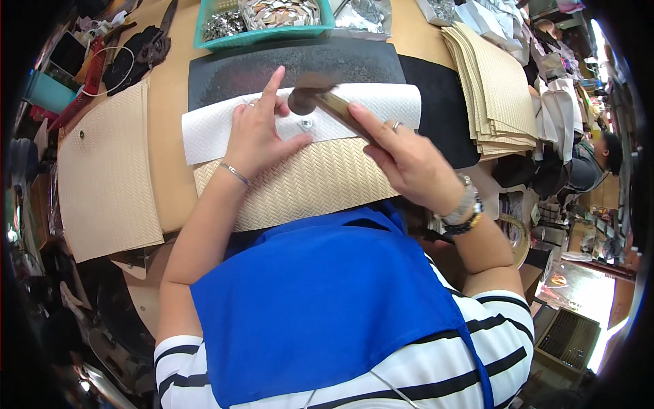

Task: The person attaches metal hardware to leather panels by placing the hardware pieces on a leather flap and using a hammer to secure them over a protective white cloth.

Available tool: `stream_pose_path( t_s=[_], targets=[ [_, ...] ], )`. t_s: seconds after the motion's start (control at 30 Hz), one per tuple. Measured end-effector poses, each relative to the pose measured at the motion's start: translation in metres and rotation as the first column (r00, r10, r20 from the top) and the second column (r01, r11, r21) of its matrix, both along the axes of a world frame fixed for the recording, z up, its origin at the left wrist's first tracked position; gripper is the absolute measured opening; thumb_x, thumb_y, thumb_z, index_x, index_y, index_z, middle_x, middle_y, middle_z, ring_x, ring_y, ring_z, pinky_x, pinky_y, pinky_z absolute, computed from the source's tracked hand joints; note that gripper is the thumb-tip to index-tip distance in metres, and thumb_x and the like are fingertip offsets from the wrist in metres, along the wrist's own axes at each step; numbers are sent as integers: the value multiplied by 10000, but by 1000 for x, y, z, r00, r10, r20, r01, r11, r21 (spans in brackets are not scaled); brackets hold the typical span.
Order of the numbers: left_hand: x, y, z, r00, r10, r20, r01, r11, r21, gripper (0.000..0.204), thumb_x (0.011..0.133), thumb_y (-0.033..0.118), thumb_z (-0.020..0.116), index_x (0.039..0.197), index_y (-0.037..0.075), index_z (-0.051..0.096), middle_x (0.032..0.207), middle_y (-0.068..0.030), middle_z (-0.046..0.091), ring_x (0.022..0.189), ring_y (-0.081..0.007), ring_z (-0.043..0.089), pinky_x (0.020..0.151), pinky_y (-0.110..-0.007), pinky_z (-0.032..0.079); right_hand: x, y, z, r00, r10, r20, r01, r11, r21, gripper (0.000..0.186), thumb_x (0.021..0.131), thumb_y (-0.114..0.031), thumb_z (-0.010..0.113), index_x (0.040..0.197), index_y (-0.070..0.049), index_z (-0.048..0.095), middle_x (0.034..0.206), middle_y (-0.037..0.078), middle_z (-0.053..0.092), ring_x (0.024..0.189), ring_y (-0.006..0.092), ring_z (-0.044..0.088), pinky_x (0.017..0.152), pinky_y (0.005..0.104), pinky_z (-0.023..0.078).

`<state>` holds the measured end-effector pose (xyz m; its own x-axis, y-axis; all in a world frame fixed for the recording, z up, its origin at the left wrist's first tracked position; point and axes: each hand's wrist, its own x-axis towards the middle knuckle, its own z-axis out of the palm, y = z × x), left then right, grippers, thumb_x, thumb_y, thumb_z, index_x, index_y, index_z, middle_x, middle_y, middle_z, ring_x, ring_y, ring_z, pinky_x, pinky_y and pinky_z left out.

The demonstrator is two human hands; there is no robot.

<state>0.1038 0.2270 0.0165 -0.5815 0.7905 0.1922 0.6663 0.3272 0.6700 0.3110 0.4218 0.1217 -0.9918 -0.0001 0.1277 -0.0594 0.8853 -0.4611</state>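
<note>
My right hand point(412, 163) grips a wooden-handled hammer point(339, 112), its head slightly blurred by motion. The hammer head hovers over a white, woven-textured piece point(381, 102), close to a small metal snap fastener point(306, 125) on it. Spread out on the white piece is my left hand point(257, 133), index finger raised and thumb reaching toward the fastener. Below the white strip lies a beige sheet with a woven pattern point(306, 177); I cannot tell whether both are one folded piece. A dark, worn slab point(293, 65) shows behind them.
At the back stands a turquoise basket point(266, 34) with metal parts in it. Stacked beige sheets point(494, 88) lie at the right, beside a black mat point(436, 102). Another beige sheet point(105, 170) with a small dark stud covers the left side. A person point(591, 163) is at far right.
</note>
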Motion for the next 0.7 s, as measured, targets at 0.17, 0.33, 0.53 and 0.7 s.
stream_pose_path(
  t_s=[0.17, 0.33, 0.53, 0.7],
  targets=[
    [1, -2, -1, 1000, 1, -29, -1, 1000, -2, 1361, 609, 528, 965, 1702, 196, 225, 1018, 6, 675, 917, -197, 678, 974, -440, 401, 15, -3, -33, 998, -60, -5, 57, 977, -205, 696, 1016, -94, 626, 1653, -167, 355, 902, 210, 642, 778, 380, 632, 736, 466, 521],
    [1, 0, 4, 999, -7, -32, 6, 999, -45, 1373, 591, 572, 958, 1697, 197, 239, 1040, -19, 678, 991, -224, 675, 991, -451, 400, 23, -7, -58, 992, -116, -46, 99, 959, -267, 707, 1006, -90, 649, 1649, -167, 364, 1007, 231, 679, 864, 394, 669, 794, 457, 541],
    [4, -2, 23, 967, -120, -224, 90, 986, -141, 986, 699, 561, 900, 1509, 131, 540, 1133, -89, 677, 1082, -276, 663, 997, -461, 443, 48, 30, -57, 922, -301, -242, 248, 942, -225, 659, 993, -62, 672, 1607, -123, 439, 1117, 227, 698, 968, 386, 702, 833, 422, 565],
    [4, 6, 23, 777, -270, -568, 176, 961, -214, 562, 874, 509, 772, 1286, 134, 694, 1181, -115, 677, 1128, -289, 651, 1022, -482, 442, 84, 94, -61, 750, -535, -389, 608, 789, 87, 495, 962, -19, 689, 1448, -75, 615, 1125, 193, 707, 940, 360, 699, 868, 443, 550]
  ],
)
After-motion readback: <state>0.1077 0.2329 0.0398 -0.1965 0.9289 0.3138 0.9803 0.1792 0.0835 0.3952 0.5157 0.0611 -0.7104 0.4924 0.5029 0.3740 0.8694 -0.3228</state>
